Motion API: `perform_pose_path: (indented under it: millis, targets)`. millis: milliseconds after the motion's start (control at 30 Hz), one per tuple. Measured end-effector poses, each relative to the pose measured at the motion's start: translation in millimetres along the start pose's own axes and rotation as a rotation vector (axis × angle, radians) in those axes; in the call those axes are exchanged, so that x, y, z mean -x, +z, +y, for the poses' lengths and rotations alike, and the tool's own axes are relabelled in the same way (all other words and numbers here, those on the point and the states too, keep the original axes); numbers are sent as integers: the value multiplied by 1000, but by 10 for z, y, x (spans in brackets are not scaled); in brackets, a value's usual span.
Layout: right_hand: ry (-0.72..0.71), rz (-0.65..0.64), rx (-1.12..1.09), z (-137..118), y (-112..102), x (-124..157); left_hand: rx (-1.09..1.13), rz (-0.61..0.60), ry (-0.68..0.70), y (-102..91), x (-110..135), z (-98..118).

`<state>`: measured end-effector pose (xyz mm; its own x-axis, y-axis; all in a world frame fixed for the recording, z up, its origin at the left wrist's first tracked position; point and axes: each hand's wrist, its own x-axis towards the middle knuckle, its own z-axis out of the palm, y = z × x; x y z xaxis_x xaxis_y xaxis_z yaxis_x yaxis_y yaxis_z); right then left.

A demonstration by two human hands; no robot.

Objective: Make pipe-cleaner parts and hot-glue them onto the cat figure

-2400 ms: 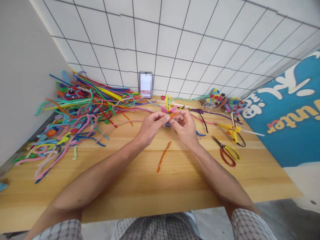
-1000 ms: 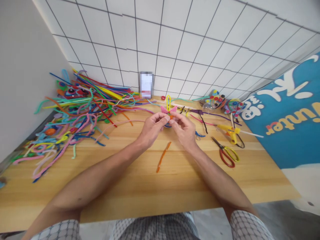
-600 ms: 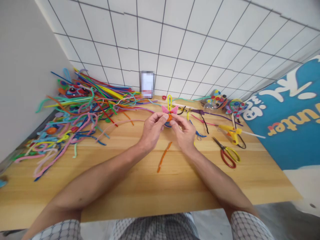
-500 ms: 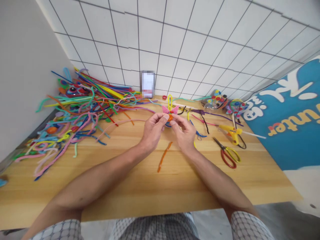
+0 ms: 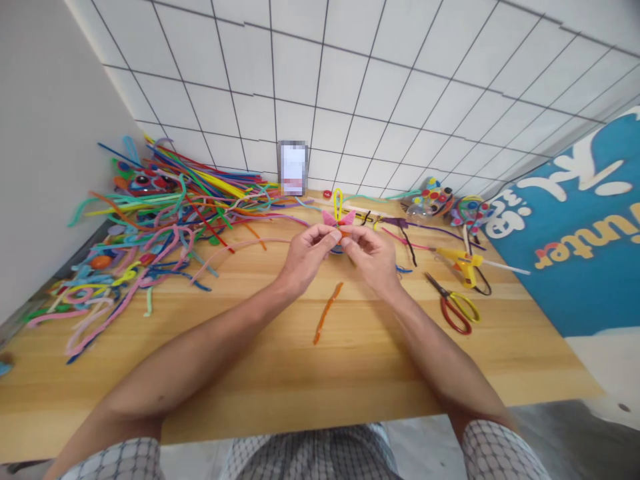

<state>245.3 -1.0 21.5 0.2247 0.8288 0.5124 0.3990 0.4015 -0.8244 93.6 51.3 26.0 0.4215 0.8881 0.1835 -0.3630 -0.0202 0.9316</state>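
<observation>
Above the middle of the wooden table (image 5: 280,373), both my hands pinch a small pipe-cleaner figure (image 5: 339,217). It has pink wing-like loops, a yellow loop standing up and an orange part at the centre. My left hand (image 5: 306,256) grips it from the left with thumb and forefinger. My right hand (image 5: 371,257) pinches it from the right, fingers curled. The figure's lower part is hidden behind my fingers. A loose orange pipe cleaner (image 5: 327,313) lies on the table just below my hands.
A big tangle of coloured pipe cleaners (image 5: 155,220) covers the table's left and back. Red-and-yellow scissors (image 5: 456,307) and a yellow glue gun (image 5: 463,262) lie at the right. Decorated craft pieces (image 5: 440,201) stand by the tiled wall. A blue board (image 5: 575,240) leans at the right.
My fingers have shifted slightly on the figure: the orange part is more covered now. Hands stay in the same place. The camera has wobbled a little.
</observation>
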Motion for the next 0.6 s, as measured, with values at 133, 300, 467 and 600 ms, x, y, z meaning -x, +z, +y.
perform_pose_path:
  millis: [133, 300, 467, 600]
  targets:
    - [-8, -109, 40, -37, -95, -65, -54, -49, -35, -40, -41, 38]
    - [-21, -177, 64, -57, -164, -96, -100, -138, -58, -95, -87, 71]
    - [-19, -194, 84, -69, -177, -96, -132, -170, -68, -141, -130, 86]
    - [-17, -116, 57, -75, -116, -68, -158, -111, -32, -133, -118, 83]
